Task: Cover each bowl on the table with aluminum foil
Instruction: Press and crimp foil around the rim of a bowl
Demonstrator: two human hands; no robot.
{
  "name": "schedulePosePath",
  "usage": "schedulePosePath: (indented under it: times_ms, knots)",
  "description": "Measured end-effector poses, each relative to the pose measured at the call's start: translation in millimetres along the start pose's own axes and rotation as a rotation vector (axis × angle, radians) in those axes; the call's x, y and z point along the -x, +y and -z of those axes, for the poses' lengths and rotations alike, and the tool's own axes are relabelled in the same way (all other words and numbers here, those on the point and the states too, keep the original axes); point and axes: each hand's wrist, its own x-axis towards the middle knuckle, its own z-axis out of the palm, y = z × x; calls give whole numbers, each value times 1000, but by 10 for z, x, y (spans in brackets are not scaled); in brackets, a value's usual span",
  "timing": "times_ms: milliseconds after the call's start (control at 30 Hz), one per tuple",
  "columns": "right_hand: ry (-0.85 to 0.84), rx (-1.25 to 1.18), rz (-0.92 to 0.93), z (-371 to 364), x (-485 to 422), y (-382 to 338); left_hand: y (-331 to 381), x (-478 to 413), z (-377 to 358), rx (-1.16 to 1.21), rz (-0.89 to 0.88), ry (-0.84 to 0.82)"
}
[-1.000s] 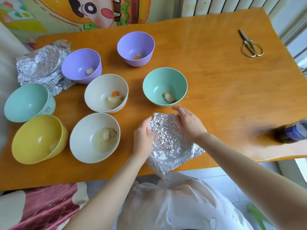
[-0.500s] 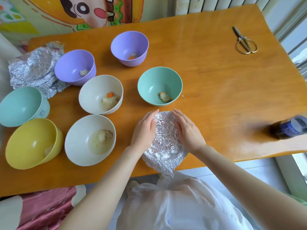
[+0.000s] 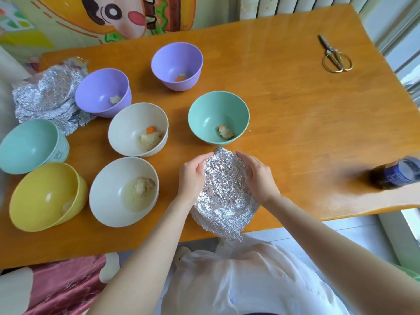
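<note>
At table's (image 3: 295, 110) near edge, crinkled foil sheet (image 3: 223, 192) lies w/ long axis running away from person: far tip just short of green bowl (image 3: 218, 117), near end overhanging the edge. L hand (image 3: 192, 172) & R hand (image 3: 259, 176) curl round its two sides, holding it. Table: glossy orange wood, rounded corners; cartoon mural (image 3: 113, 14) behind.

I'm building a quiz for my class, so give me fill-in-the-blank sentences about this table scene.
The left hand and right hand hold a crumpled ___ sheet.
The only ___ bowl stands at the front left.
The scissors lie on the table at its far ___ corner.
Missing: foil; yellow; right.
</note>
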Motion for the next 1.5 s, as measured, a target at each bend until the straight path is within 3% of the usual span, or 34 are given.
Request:
schedulePosePath:
  times_ms: [167,433,667,867,1167,1367,1500]
  knots:
    - [-17,1,26,32,-31,1,17,49,-25,-4,40,33]
    - [-220,183,63,227,-362,-34,45,339,-134,-100,171,110]
    - [18,113,55,280,-46,-71,58,458,-131,-140,89,102]
    - [23,120,46,187,78,2,52,218,-142,-170,30,4]
    - [117,-15,-69,212,9,5,112,219,-276,64,192,84]
    - [87,-57,-52,258,-17,-14,78,302,-313,87,215,156]
    - [-48,25,42,315,-121,-9,112,447,-358,142,265,207]
